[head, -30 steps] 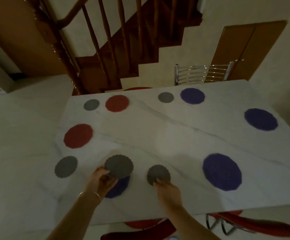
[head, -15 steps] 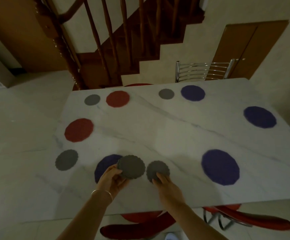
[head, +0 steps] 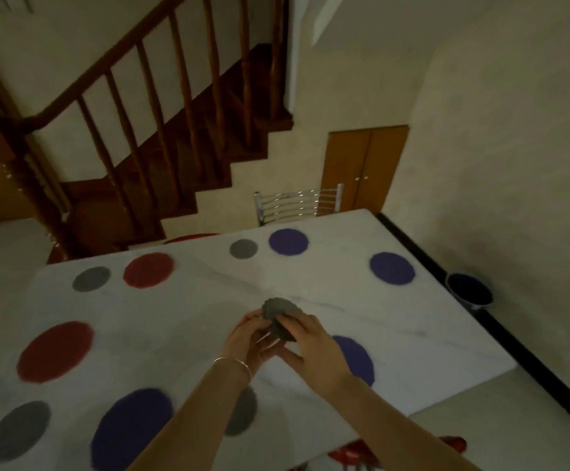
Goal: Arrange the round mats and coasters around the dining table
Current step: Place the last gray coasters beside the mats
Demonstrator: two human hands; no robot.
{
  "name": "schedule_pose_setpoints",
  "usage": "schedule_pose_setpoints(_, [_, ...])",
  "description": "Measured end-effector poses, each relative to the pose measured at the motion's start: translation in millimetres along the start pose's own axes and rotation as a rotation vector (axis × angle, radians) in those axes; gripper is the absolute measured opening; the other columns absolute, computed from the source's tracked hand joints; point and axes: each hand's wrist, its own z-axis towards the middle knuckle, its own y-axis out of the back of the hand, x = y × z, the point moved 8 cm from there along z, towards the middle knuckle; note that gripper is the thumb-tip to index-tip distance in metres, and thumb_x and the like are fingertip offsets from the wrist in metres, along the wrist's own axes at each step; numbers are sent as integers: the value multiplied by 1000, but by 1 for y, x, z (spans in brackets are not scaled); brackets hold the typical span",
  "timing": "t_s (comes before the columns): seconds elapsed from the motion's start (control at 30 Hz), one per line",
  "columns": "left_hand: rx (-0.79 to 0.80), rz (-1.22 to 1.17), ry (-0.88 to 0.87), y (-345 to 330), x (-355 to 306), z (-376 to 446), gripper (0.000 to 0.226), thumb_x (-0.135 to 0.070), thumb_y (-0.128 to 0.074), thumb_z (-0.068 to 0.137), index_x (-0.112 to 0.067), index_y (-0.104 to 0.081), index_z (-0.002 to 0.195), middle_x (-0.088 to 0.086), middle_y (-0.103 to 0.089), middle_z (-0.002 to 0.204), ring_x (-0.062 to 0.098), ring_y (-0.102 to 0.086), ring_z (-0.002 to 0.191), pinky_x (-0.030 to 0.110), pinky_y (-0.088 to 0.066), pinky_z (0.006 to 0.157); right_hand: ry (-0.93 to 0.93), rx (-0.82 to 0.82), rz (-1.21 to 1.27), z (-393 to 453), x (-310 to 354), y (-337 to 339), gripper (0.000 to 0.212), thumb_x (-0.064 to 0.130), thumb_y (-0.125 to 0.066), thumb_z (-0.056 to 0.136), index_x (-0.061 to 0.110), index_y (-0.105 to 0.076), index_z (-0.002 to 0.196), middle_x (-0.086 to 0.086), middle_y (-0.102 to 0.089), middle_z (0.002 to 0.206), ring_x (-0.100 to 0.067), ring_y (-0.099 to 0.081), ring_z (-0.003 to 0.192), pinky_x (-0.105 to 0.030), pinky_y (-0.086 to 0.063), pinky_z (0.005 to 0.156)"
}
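So the white marble table (head: 181,321) fills most of the view. Mats sit around its edge: a red mat (head: 55,351) at 9 o'clock, another red mat (head: 148,270) at 11, a purple mat (head: 392,268) at 2, a purple mat (head: 288,242) at 12, a purple mat (head: 130,433) at 7, and one more purple mat (head: 358,358) at 4, half hidden by the right hand (head: 310,345). Grey coasters (head: 91,278) sit at 10, 12, 6 and 8. Mid-table, both hands are together, the left hand (head: 246,338) and the right one gripping a small stack of grey scalloped coasters (head: 278,309) held up off the table.
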Motion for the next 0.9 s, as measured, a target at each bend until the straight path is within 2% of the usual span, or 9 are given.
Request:
schedule_pose_setpoints(0.1, [83, 23, 3, -51, 8, 16, 29, -4, -63, 79, -4, -65, 108, 19, -71, 95, 32, -71, 85, 37, -58, 66, -41, -78, 76, -1, -39, 44, 40, 23, -65, 87, 17, -57, 126, -4, -60, 124, -24, -55, 107, -31, -48, 92])
schedule_pose_setpoints(0.17, [116, 13, 6, -83, 17, 27, 35, -7, -67, 74, -4, -66, 108, 22, -70, 103, 34, -70, 91, 39, -58, 68, -75, -90, 101, -2, -68, 67, 38, 27, -65, 86, 19, -60, 123, -3, -64, 117, -21, -57, 102, -26, -47, 89])
schedule_pose_setpoints(0.23, [121, 25, -2, -110, 24, 38, 46, -10, -69, 72, -2, -62, 117, 25, -67, 113, 36, -67, 99, 41, -57, 73, -80, -82, 115, -1, -95, 84, 39, 32, -67, 85, 19, -62, 121, -3, -66, 114, -19, -59, 100, -25, -47, 88])
schedule_pose_setpoints(0.37, [53, 9, -32, -167, 46, 62, 52, -10, -67, 70, 0, -58, 120, 25, -65, 112, 37, -64, 100, 45, -56, 79, -102, -5, 229, 3, -165, 114, 40, 33, -70, 81, 22, -63, 119, -3, -67, 108, -17, -61, 95, -28, -50, 87])
schedule_pose_setpoints(0.5, [-17, -47, -34, -205, 74, 75, 40, -7, -66, 70, 0, -64, 109, 26, -68, 104, 40, -67, 94, 48, -58, 73, -96, 118, 380, -1, -218, 132, 44, 29, -76, 76, 25, -64, 118, -2, -68, 102, -15, -64, 88, -29, -53, 84])
schedule_pose_setpoints(0.6, [-59, -68, -38, -219, 92, 75, 38, -7, -68, 71, -2, -67, 108, 26, -70, 105, 40, -69, 95, 45, -59, 71, -53, 210, 430, -4, -242, 140, 48, 23, -78, 73, 19, -64, 118, -5, -69, 104, -16, -65, 90, -30, -54, 85])
schedule_pose_setpoints(0.7, [-135, -115, -28, -222, 106, 76, 40, -3, -63, 74, -1, -62, 114, 26, -69, 107, 39, -68, 94, 42, -59, 69, -55, 285, 501, -7, -259, 141, 50, 16, -77, 74, 19, -62, 121, -5, -70, 108, -12, -66, 95, -28, -53, 89])
schedule_pose_setpoints(0.8, [-188, -123, -25, -221, 113, 77, 31, -2, -56, 82, -3, -62, 112, 22, -72, 96, 34, -71, 83, 38, -59, 62, -51, 256, 543, -12, -266, 144, 40, 5, -69, 80, 18, -65, 118, -4, -71, 108, -8, -67, 91, -25, -55, 85])
schedule_pose_setpoints(0.9, [-234, -148, -20, -217, 122, 76, 24, -1, -53, 84, -5, -64, 105, 19, -74, 88, 33, -71, 80, 38, -60, 59, -32, 165, 458, -17, -275, 149, 35, -2, -60, 83, 16, -68, 111, -4, -72, 102, -12, -68, 87, -24, -56, 78])
